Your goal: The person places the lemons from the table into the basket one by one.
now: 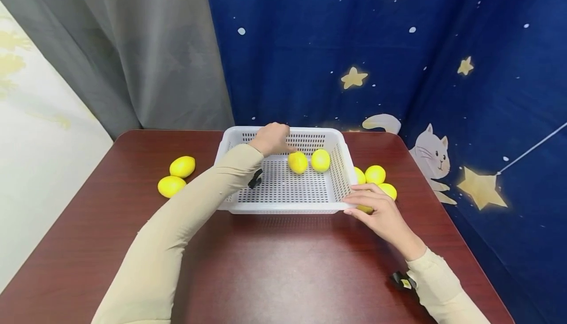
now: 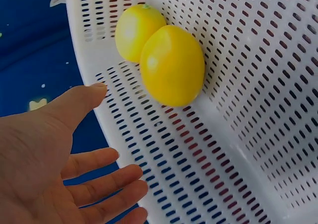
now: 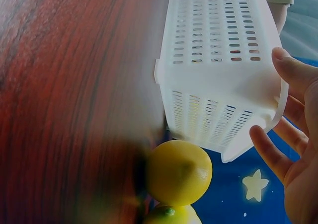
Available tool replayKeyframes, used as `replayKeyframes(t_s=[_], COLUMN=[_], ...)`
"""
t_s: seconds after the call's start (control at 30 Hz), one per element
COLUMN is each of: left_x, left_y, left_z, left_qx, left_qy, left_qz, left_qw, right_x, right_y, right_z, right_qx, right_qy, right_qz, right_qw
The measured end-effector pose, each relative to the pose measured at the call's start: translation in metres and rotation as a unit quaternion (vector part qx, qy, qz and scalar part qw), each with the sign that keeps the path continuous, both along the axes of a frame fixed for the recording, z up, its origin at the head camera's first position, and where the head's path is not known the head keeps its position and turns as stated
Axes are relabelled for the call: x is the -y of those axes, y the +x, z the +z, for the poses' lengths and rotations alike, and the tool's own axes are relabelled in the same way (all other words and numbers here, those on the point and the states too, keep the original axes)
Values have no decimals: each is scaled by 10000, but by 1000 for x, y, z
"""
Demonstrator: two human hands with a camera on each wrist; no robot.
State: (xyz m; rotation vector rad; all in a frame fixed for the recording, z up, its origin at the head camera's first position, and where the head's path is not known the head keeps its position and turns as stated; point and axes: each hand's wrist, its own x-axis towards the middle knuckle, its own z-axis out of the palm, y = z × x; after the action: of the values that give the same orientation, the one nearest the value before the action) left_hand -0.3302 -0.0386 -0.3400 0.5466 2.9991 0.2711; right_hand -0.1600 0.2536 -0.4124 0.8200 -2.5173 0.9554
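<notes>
Lemon (image 2: 172,66) lies just beyond open left grip (image 2: 44,169).

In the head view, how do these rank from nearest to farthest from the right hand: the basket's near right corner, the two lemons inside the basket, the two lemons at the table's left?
From the right hand:
1. Basket's near right corner, at the fingertips.
2. Two lemons inside the basket, toward the far wall, by the left hand.
3. Two lemons at the table's left, beyond the basket.
</notes>
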Motion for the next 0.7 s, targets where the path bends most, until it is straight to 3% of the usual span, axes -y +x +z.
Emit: replayKeyframes(t_s=[0.4,0.7], left_x=[44,60], left_y=[15,23], left_z=[19,25], left_qx=[-29,-129], left_qy=[394,508], left_qz=[85,93], left_qw=[9992,9986], right_x=[0,1], right_y=[0,1], right_z=[0,0], right_qx=[-19,-2], right_qy=[36,-8], right_qz=[-25,-16], right_qw=[10000,10000])
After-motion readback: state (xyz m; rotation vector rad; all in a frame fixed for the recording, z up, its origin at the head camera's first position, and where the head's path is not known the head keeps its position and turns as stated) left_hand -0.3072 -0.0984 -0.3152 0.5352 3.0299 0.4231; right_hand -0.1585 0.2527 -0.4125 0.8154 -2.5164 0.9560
